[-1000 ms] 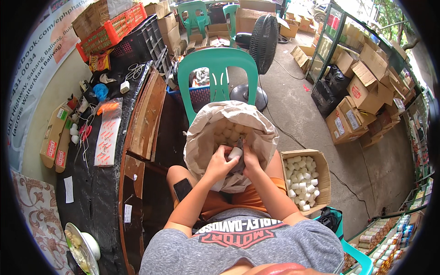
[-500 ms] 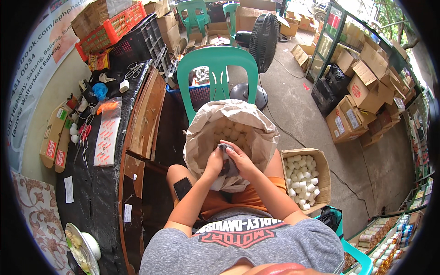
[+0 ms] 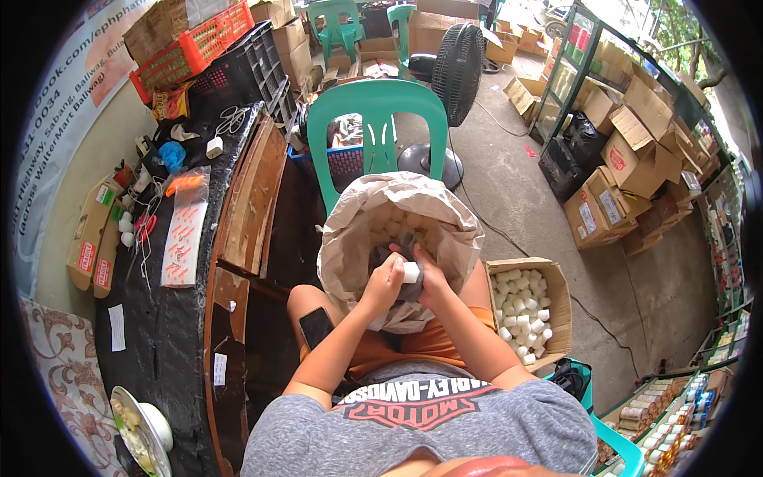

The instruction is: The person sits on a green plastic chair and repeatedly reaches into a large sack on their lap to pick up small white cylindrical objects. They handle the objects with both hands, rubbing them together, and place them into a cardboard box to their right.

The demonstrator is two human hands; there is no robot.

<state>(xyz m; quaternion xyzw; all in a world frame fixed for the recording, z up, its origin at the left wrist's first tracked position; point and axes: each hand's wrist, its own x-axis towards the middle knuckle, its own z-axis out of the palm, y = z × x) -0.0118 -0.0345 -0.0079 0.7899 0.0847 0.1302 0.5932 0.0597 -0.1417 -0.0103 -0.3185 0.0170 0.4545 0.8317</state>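
Note:
Over the mouth of a large paper sack [image 3: 342, 230], my two hands come together. My left hand [image 3: 385, 280] is closed around a small white cylinder [image 3: 411, 273], whose pale end faces right. Bunched in my right hand [image 3: 431, 277] is a dark grey cloth [image 3: 410, 291], pressed up against the cylinder. Inside the sack lie many rounded, cream-white pieces [image 3: 387, 216], partly hidden by my hands. At my right thigh, an open cardboard box [image 3: 561, 318] holds a pile of similar white cylinders [image 3: 520, 310].
The sack leans against a green plastic chair [image 3: 322, 119]. Behind that stands a black fan [image 3: 459, 75], its cord running over the floor. A phone [image 3: 316, 327] lies on my left thigh. At left is a black-covered table [image 3: 171, 342]; cardboard boxes [image 3: 604, 207] stand at right.
The hands have parted slightly and turned, so the white cylinder now shows between them. The grey cloth has spread toward the sack's inside. The box and sack stay in place.

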